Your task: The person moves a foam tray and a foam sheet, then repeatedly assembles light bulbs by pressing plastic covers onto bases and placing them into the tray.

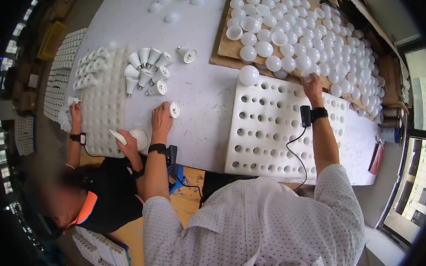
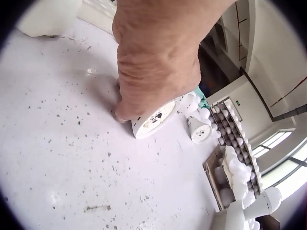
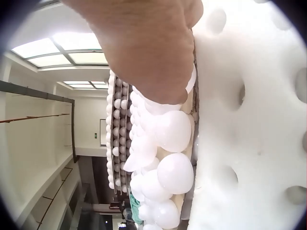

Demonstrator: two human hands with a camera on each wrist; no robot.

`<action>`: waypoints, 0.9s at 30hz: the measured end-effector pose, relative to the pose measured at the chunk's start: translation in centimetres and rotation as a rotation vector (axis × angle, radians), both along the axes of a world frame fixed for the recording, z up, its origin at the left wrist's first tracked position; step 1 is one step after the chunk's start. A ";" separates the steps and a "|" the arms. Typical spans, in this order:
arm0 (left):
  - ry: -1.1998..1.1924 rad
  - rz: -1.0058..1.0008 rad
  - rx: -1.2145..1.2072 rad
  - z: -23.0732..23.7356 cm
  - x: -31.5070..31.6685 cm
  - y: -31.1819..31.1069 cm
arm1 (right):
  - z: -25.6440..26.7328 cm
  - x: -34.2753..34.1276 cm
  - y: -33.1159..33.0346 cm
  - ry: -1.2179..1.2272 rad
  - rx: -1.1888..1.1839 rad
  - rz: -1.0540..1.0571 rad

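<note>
On the table my left hand [image 1: 161, 119] grips a white bulb base [image 1: 174, 110] lying on its side. Its round open end, showing a disc with small dark parts, faces away from the palm in the left wrist view. A group of similar bulb bases [image 1: 145, 77] lies beyond that hand, with a single base [image 1: 187, 54] apart to the right. At the near edge of the cardboard my right hand [image 1: 313, 90] has its fingers around a white bulb dome [image 1: 311, 70], partly hidden by them. Neighbouring domes [image 3: 175, 173] crowd close below the fingertips in the right wrist view.
A white foam tray [image 1: 258, 141] with rows of holes lies under my right forearm, one dome [image 1: 248, 75] on its far corner. Cardboard [image 1: 225, 48] bears many domes. At left, another person's hands [image 1: 128, 144] work beside a second foam tray [image 1: 107, 109].
</note>
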State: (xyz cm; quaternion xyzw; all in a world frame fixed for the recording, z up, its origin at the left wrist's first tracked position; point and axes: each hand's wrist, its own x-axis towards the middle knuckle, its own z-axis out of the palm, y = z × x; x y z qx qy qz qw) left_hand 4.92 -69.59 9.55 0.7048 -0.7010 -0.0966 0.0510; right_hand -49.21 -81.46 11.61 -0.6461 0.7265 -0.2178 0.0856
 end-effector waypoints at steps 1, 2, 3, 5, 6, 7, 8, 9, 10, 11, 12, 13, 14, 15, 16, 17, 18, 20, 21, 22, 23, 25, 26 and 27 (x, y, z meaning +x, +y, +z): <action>-0.002 -0.008 0.065 0.0 -0.4 0.1 | 1.7 0.5 1.1 -0.050 0.052 -0.052; -0.010 -0.012 0.063 -0.1 -1.0 0.4 | 3.6 1.3 2.7 -0.057 0.049 -0.056; 0.064 0.095 0.085 -0.3 -1.7 0.8 | 5.6 2.1 4.7 -0.375 0.167 -0.025; 0.160 0.231 0.073 0.2 -3.3 1.8 | 6.3 1.7 7.8 -0.758 0.469 0.070; 0.155 0.221 0.069 1.0 -4.6 2.4 | 5.2 1.5 9.3 -0.614 0.440 0.117; 0.307 0.339 0.044 2.0 -6.1 3.0 | 5.6 1.5 10.3 -0.552 0.500 0.056; 0.461 0.452 0.021 2.5 -7.4 3.7 | 6.0 1.6 11.2 -0.489 0.559 -0.010; 0.531 0.467 0.003 2.3 -8.5 4.5 | 5.6 1.0 11.4 -0.375 0.596 -0.054; 0.533 0.442 0.004 2.2 -9.6 5.3 | 5.2 0.5 11.8 -0.381 0.585 -0.076; 0.843 0.483 0.072 2.2 -10.6 6.2 | 4.8 0.3 12.4 -0.177 0.465 -0.077; 1.150 0.516 0.148 2.1 -11.3 6.8 | 4.7 0.4 12.9 0.026 0.344 -0.081; 1.284 0.464 0.161 1.6 -12.0 7.3 | 5.9 1.2 13.2 -0.006 0.401 -0.100; 1.284 0.442 0.167 1.1 -12.5 7.7 | 5.8 1.6 13.6 0.063 0.378 -0.027; 1.408 0.419 0.220 2.0 -13.5 7.9 | 6.2 2.3 13.8 0.109 0.373 0.024; 1.530 0.400 0.277 2.9 -14.5 8.1 | 6.5 3.0 14.2 0.154 0.373 0.078; 1.593 0.380 0.322 3.6 -15.2 8.3 | 6.6 3.2 14.4 0.150 0.373 0.067; 1.591 0.373 0.325 4.6 -16.1 8.5 | 6.5 3.2 14.2 0.152 0.367 0.071; 1.760 0.313 0.453 6.6 -17.6 8.5 | 6.5 2.6 14.5 0.153 0.358 0.078; 1.771 0.277 0.488 7.6 -18.4 8.7 | 6.5 1.9 15.0 -0.206 0.281 0.059; 1.764 0.294 0.485 8.7 -19.3 8.7 | 6.5 1.5 15.7 -0.569 0.207 0.039; 1.715 0.141 0.539 9.8 -20.1 8.7 | 7.6 1.4 16.3 -0.999 0.296 0.071; 1.634 -0.091 0.619 11.8 -21.9 8.7 | 10.0 2.4 18.3 -1.410 0.352 0.266; 1.605 -0.178 0.646 12.7 -22.7 8.6 | 10.3 3.0 18.8 -1.482 0.358 0.377; 1.554 -0.214 0.683 13.3 -23.4 8.5 | 10.0 3.6 19.2 -1.492 0.373 0.385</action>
